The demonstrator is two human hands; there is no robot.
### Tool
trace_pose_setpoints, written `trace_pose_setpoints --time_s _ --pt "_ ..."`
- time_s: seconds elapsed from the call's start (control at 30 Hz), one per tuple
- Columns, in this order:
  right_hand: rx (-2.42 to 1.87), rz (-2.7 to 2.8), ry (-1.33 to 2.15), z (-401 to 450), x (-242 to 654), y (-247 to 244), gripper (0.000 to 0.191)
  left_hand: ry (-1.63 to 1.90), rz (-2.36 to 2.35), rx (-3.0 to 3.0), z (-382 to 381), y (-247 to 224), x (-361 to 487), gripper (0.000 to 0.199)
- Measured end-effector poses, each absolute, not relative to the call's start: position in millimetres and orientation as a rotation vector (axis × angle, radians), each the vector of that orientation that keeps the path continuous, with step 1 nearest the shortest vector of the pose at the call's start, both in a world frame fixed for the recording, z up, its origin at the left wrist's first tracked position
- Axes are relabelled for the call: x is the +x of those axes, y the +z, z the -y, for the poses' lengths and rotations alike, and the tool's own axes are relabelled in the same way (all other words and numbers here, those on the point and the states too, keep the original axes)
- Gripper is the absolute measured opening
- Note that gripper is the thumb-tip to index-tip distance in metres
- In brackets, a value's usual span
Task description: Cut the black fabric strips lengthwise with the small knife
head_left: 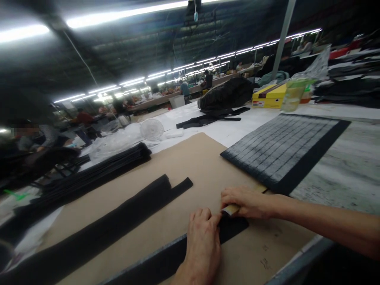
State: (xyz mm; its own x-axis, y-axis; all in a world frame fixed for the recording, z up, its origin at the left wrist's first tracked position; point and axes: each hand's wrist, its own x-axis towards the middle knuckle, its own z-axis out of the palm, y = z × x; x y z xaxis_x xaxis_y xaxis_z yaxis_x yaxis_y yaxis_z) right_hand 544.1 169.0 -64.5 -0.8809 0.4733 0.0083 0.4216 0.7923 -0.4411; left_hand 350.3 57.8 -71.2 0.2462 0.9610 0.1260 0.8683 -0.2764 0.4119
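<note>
A long black strip with a pale grey edge lies on brown paper in front of me. My left hand rests on it, fingers bent over it and pressed together, thumb close to my right hand. My right hand is closed round a small yellowish, flat-ended tool, held low at the strip's far part; its exact kind is unclear. Beyond my left hand lies another wide black fabric strip with a stepped end. My right fingers partly hide the tool.
A dark-edged panel with grey rows lies on the right. A black fabric stack runs along the left. Farther back are a yellow box, a greenish plastic cup and a dark pile. People sit and stand in the background.
</note>
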Motion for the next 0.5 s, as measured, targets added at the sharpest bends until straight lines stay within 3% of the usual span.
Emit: trace_pose_setpoints --time_s 0.3,0.5 --pt "-0.650 2.889 0.632 -166.7 545.2 -58.7 0.007 0.462 -1.681 2.452 -53.5 -75.5 351.6 0.032" --pt "-0.545 2.936 0.611 -154.3 554.0 -50.7 0.037 0.424 -1.665 2.567 -47.7 -85.9 357.9 0.038"
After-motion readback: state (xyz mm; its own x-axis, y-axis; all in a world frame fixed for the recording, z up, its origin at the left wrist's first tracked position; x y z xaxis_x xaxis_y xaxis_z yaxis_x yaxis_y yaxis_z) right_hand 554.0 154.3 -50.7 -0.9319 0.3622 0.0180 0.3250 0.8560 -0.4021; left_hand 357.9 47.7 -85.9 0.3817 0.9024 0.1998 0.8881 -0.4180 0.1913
